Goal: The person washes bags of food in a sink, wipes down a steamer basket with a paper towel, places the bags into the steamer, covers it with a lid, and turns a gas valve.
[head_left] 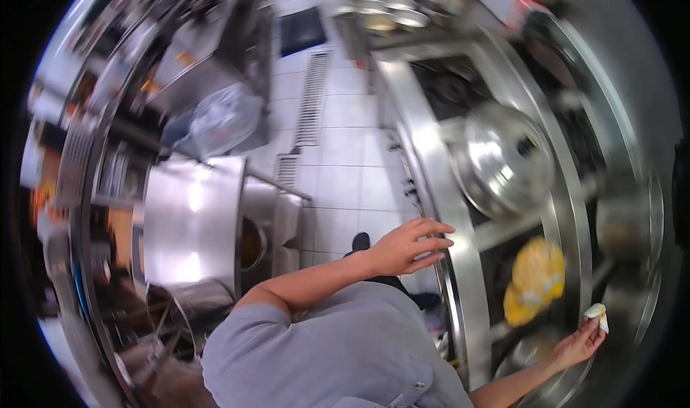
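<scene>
My left hand [411,247] is held out over the front edge of the steel stove [460,264], its fingers apart and nothing in them. Farther right, my right hand [581,345] pinches a small crumpled white and yellowish cloth or paper [597,316]. Beneath that hand is a round metal pan [532,350], partly hidden by my forearm. Between the two hands, a yellow bundle [535,279] lies on the stove. Beyond it, a large shiny domed lid or pot [503,160] covers a burner.
A steel worktop [194,225] stands on the left, with a clear plastic bag [224,119] beyond it. A floor grate [312,99] runs along the tiled aisle towards a dark mat [302,31]. Several metal pans [411,19] stand at the far end of the stove.
</scene>
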{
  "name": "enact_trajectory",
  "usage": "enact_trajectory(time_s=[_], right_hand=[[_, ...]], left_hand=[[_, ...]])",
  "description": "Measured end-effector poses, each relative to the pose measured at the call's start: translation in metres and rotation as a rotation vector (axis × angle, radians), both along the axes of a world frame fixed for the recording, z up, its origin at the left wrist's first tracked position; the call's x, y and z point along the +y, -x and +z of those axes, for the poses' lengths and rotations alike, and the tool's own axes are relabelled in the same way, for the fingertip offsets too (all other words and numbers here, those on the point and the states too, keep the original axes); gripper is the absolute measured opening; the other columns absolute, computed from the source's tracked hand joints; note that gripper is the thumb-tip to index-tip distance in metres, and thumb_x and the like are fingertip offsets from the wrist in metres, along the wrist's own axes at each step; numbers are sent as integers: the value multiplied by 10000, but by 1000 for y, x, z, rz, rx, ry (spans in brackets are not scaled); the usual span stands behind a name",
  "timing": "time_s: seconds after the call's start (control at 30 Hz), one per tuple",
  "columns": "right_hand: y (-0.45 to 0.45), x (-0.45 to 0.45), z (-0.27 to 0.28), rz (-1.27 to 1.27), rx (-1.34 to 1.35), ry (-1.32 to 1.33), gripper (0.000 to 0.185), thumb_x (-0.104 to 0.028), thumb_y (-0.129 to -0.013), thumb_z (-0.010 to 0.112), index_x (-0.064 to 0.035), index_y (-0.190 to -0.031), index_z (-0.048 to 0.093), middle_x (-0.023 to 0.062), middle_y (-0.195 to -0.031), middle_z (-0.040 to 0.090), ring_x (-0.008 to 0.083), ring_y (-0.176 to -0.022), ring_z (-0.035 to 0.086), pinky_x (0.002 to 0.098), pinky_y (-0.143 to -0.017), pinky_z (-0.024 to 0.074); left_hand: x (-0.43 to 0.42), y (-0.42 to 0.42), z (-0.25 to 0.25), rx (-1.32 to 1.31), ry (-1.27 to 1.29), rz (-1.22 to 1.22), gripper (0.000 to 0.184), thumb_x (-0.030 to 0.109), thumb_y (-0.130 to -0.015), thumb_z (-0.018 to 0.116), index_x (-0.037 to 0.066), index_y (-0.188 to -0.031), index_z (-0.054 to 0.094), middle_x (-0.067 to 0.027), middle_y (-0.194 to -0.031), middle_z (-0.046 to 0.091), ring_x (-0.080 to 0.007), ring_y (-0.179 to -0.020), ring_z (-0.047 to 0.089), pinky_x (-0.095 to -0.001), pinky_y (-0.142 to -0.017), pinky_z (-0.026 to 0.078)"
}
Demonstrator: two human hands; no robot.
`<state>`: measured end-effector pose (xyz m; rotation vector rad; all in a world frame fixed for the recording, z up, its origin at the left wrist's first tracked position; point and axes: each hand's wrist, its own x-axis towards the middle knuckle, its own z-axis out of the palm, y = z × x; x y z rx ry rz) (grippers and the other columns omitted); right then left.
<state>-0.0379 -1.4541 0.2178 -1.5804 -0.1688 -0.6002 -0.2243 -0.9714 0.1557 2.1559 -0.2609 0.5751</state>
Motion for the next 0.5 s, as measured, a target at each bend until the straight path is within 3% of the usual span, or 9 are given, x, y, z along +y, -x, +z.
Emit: enact_trajectory(time_s=[0.03, 0.1, 0.13, 0.23, 0.3, 0.33, 0.37, 0.43, 0.5], right_hand=[[-14, 59, 20, 65, -19, 8, 226, -84, -985, 618, 43, -1169, 587, 159, -1211, 637, 212, -1085, 633, 320, -944, 533], [-28, 198, 52, -68, -294, 184, 196, -48, -967, 635, 67, -1122, 603, 166, -1144, 668, 203, -1004, 661, 314, -933, 548], [-39, 258, 62, -117, -404, 112, 177, -57, -952, 663, 71, -1071, 631, 154, -1073, 695, 192, -922, 675, 322, -889, 564], [-55, 428, 87, 20, -653, -143, 140, -20, -935, 662, 73, -1033, 625, 192, -1033, 701, 236, -883, 691, 343, -823, 571], [2, 553, 105, -377, -779, 246, 167, -18, -926, 654, 60, -1068, 612, 217, -1056, 686, 274, -890, 692, 370, -810, 578], [33, 614, 106, -753, -798, 625, 177, -18, -924, 642, 44, -1088, 617, 235, -1090, 674, 304, -883, 693, 382, -796, 581], [60, 679, 88, -433, -847, 564, 236, -67, -924, 643, 41, -1129, 599, 239, -1128, 656, 318, -942, 664, 390, -840, 552], [136, 839, 14, 656, -536, 127, 359, -165, -925, 644, 36, -1212, 563, 248, -1205, 621, 347, -1061, 606, 408, -927, 493], [208, 990, -90, 1022, -193, 203, 485, -262, -926, 645, 31, -1294, 528, 257, -1282, 585, 376, -1180, 548, 425, -1014, 435]], left_hand=[[36, 16, 0, -18, 1, 52, 346, 99, -860, 723, 117, -1195, 635, -96, -1295, 595, -303, -1116, 600, -410, -941, 497], [96, 53, 3, -43, -12, 156, 349, 93, -859, 723, 118, -1196, 636, -97, -1297, 594, -302, -1108, 603, -409, -931, 499], [119, 72, 8, -27, -69, 274, 348, 87, -855, 726, 116, -1191, 644, -98, -1296, 598, -299, -1108, 603, -400, -922, 502], [181, 141, 38, -3, -156, 596, 345, 75, -844, 734, 111, -1179, 661, -99, -1293, 605, -296, -1102, 607, -384, -904, 509], [205, 183, 58, 15, -134, 843, 333, 54, -828, 744, 100, -1153, 685, -105, -1271, 627, -293, -1095, 616, -367, -903, 509], [212, 199, 67, 9, -156, 880, 333, 54, -828, 744, 100, -1153, 685, -105, -1271, 627, -293, -1095, 616, -367, -903, 509], [216, 212, 72, -11, -145, 1019, 321, 70, -836, 741, 103, -1151, 685, -102, -1263, 632, -292, -1083, 621, -376, -895, 512], [222, 231, 77, -49, -153, 1191, 310, 85, -843, 737, 105, -1148, 685, -99, -1256, 637, -291, -1071, 627, -384, -887, 515], [217, 243, 71, -40, -105, 1441, 298, 90, -837, 748, 109, -1132, 702, -89, -1238, 651, -284, -1062, 638, -368, -880, 524]])
